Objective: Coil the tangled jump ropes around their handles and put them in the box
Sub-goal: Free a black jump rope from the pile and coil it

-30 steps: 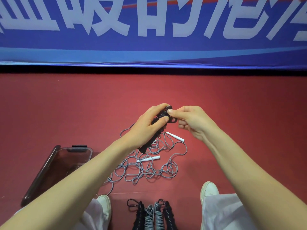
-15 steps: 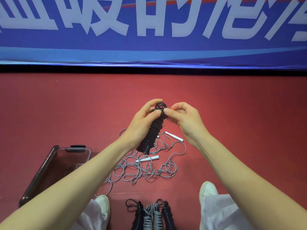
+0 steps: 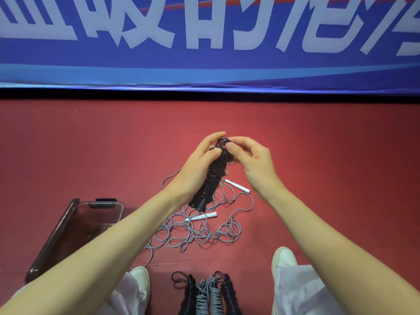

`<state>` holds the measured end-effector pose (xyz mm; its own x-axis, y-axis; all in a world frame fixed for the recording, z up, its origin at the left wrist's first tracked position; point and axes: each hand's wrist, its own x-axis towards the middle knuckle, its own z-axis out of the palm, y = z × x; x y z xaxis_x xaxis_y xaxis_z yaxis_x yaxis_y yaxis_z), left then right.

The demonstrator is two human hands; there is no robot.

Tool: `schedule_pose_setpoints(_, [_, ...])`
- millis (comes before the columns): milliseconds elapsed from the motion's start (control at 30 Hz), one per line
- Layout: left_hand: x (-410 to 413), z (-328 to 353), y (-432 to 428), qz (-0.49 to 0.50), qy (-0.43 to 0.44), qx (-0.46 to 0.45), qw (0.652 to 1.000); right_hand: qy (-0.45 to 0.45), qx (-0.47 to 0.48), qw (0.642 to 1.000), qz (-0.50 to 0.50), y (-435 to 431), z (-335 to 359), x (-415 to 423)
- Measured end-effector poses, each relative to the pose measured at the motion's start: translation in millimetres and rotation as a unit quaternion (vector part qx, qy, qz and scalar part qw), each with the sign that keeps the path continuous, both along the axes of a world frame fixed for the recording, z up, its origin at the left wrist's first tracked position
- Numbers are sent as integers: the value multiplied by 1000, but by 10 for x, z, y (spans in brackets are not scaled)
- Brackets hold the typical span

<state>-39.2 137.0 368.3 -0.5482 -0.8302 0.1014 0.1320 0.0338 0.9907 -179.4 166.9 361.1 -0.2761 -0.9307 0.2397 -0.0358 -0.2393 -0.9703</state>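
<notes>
1. The box (image 3: 56, 235), of dark see-through plastic with a black latch at its far end, stands on the red floor (image 3: 341, 155) at the left, partly behind the left forearm.
2. A white left shoe (image 3: 141, 283) shows near the bottom edge, just right of the box.
3. The left hand (image 3: 197, 169) is raised above the floor, and its fingers are curled round the black jump rope (image 3: 211, 180). The thumb lies on the upper part of it.
4. The black jump rope is wound in tight turns around its handles and makes one thick bundle. It is tilted, with the lower end toward the person and the upper end between both hands.
5. Under the hands, the grey jump rope (image 3: 204, 235) lies on the floor in a loose tangle. Its two white handles (image 3: 237, 186) lie apart from each other, one at the far side and one nearer the middle.
6. Four wound ropes (image 3: 206, 294), black, grey, grey and black, lie side by side between the shoes. The bottom edge cuts them.
7. The right hand (image 3: 252, 162) pinches the top end of the black bundle with thumb and forefinger. The other fingers are bent.
8. A white right shoe (image 3: 283, 258) shows under the right forearm.
9. A blue banner (image 3: 204, 71) with large white characters runs along the far side of the floor.
</notes>
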Motion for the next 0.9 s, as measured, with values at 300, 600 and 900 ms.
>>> schedule_pose_setpoints(300, [76, -52, -56, 45, -121, -87, 988, 161, -27, 986, -25, -79, -32, 23])
schedule_pose_setpoints(600, [74, -76, -61, 67, -99, -81, 989, 311, -60, 948, -11, -76, -33, -118])
schedule_pose_setpoints(900, [9, -112, -31, 87, -165, -152, 971, 344, -81, 935, -14, -77, -60, -138])
